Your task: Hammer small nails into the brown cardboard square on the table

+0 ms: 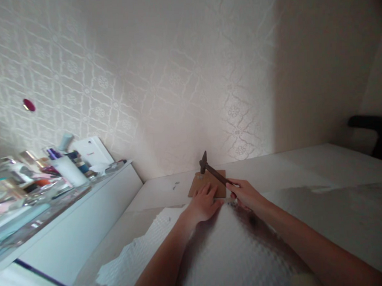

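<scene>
Hammer (213,171) sits in your right hand (246,194), fingers wrapped tight round the near end of the dark handle. The shaft slants up and to the left, so the head hangs above the far part of the brown board (196,187), not touching it. Your left hand (204,202) lies palm down on the board's near edge, fingers stretched out and close together, pointing toward the wall. Can't tell if the fingertips pinch anything; too small and blurred.

The board lies flat on the pale table (323,174), approx. centre of the scene, near the far wall. Just to the near side of it a white quilted cloth (235,247) covers the table, and both your forearms rest across it. A few tiny dark bits (175,185) lie on the bare table left of the board; can't make out what they are.

At left, a white shelf unit (85,208) stands against the table's left side. Its top is crowded w/ bottles and tubes (67,168), plus a white box (93,151) leaning at the wall. The wall has pale patterned paper, w/ a red dot (29,105) stuck on it at far left. At far right, a dark chair arm (374,127) shows beyond the table, well apart from your hands.
</scene>
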The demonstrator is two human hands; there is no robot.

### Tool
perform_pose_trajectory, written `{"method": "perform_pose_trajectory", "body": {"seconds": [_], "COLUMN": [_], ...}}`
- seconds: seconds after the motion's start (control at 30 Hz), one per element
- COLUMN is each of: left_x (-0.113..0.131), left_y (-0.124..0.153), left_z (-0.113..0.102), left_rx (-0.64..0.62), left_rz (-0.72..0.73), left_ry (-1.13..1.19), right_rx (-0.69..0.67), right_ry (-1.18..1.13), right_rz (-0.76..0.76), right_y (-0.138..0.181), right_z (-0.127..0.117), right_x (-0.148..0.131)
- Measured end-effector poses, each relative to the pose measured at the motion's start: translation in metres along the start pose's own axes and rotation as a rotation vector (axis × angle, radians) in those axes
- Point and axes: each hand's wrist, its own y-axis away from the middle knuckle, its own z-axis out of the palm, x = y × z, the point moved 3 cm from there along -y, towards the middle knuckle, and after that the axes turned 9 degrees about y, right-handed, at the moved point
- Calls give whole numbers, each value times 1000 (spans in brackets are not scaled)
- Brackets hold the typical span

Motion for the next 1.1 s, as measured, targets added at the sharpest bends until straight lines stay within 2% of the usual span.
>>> {"method": "perform_pose_trajectory", "body": {"seconds": [0.2,1.1], "left_x": [2,4], "left_y": [0,1], "left_z": [-1,-3], "left_rx": [-1,-11], "left_rz": [6,-2], "left_ry": [8,4], "right_rx": [-49,-21], "right_ry": [-54,-9], "right_rz": [21,-3], "right_y": [4,4], "right_z": [1,0], "right_x": [-3,-4]}}
